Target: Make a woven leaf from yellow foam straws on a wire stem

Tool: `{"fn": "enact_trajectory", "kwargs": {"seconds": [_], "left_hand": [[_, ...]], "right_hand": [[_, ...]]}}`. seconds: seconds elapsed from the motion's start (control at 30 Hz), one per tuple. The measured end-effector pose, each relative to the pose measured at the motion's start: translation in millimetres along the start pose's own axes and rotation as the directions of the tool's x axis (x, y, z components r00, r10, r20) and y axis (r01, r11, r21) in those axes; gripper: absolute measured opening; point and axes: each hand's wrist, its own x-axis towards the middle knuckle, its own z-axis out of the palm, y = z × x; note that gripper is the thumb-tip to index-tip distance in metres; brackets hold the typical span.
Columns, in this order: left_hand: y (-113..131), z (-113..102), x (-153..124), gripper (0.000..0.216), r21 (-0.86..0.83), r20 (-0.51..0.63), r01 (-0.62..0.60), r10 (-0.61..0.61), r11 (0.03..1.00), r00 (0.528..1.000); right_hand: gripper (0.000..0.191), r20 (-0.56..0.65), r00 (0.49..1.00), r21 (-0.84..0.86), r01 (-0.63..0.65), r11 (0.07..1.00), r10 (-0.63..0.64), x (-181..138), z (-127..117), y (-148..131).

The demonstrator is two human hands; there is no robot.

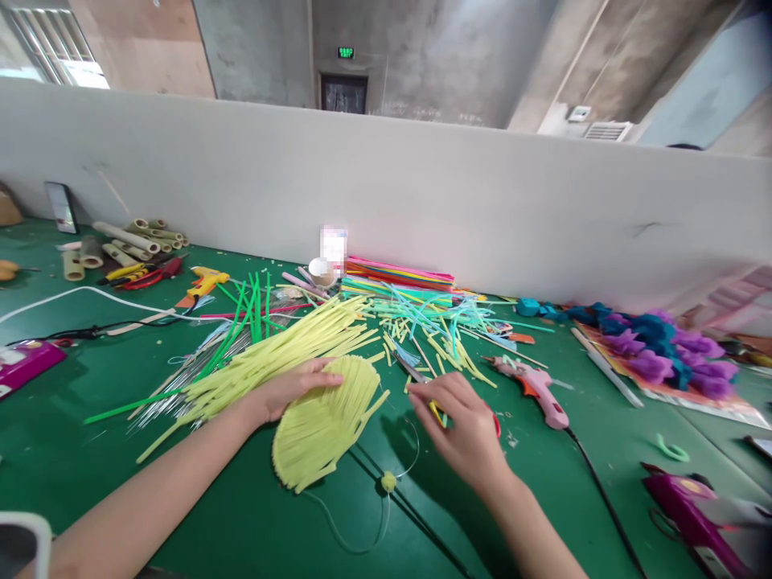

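My left hand (295,386) lies flat with fingers stretched out on a leaf-shaped pad of yellow foam strips (319,426), pressing its upper left edge. My right hand (461,422) is closed round the yellow and red handles of scissors (422,378), whose blades point up and left toward the pad. A thin wire with a small yellow ball (389,481) loops below the pad. A long bundle of loose yellow strips (283,346) spreads to the left of the pad.
A pink glue gun (534,386) with a black cord lies right of my right hand. Green strips (247,314), a stack of coloured foam sheets (398,273), purple and blue flower pieces (657,350), a yellow glue gun (208,281), bamboo tubes (129,241) and a white partition (422,185) surround the green table.
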Motion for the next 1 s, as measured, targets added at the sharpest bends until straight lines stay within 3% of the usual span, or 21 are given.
{"fn": "enact_trajectory", "kwargs": {"seconds": [0.13,0.3,0.47,0.57,0.67,0.73,0.83,0.9,1.0], "left_hand": [[-1,0,2,0.049,0.028,0.015,-0.023,0.022,0.999,1.000],[0,2,1,0.051,0.053,0.052,-0.022,0.019,0.998,0.998],[1,4,-1,0.050,0.064,0.089,-0.021,0.015,0.998,0.996],[0,4,-2,0.056,0.056,0.120,-0.017,0.010,0.998,0.993],[-1,2,-2,0.062,0.059,0.111,-0.016,0.010,0.998,0.994],[-2,1,-2,0.061,0.073,0.131,-0.021,0.011,0.997,0.991],[-3,1,-1,0.056,0.099,0.191,-0.035,0.015,0.994,0.981],[-3,1,0,0.054,0.114,0.213,-0.034,0.009,0.993,0.977],[-3,4,-1,0.054,0.134,0.230,-0.029,-0.003,0.991,0.973]], "right_hand": [[0.027,0.077,0.990,-0.021,0.122,0.992,-0.120,-2,18,-23],[0.031,0.188,0.958,-0.157,0.245,0.957,-0.214,-3,27,-24],[0.022,0.140,0.965,-0.097,0.235,0.967,-0.221,-1,27,-28],[0.016,0.050,0.989,0.010,0.136,0.991,-0.137,-3,27,-27],[0.010,-0.015,0.998,0.135,-0.056,0.989,0.058,-4,26,-22],[0.007,-0.019,0.967,0.192,-0.248,0.950,0.256,-4,26,-19],[0.016,0.038,0.874,0.300,-0.473,0.828,0.485,-1,26,-17],[0.020,0.073,0.839,0.379,-0.524,0.763,0.539,1,27,-17],[0.023,0.090,0.828,0.428,-0.534,0.729,0.553,4,30,-17]]}}
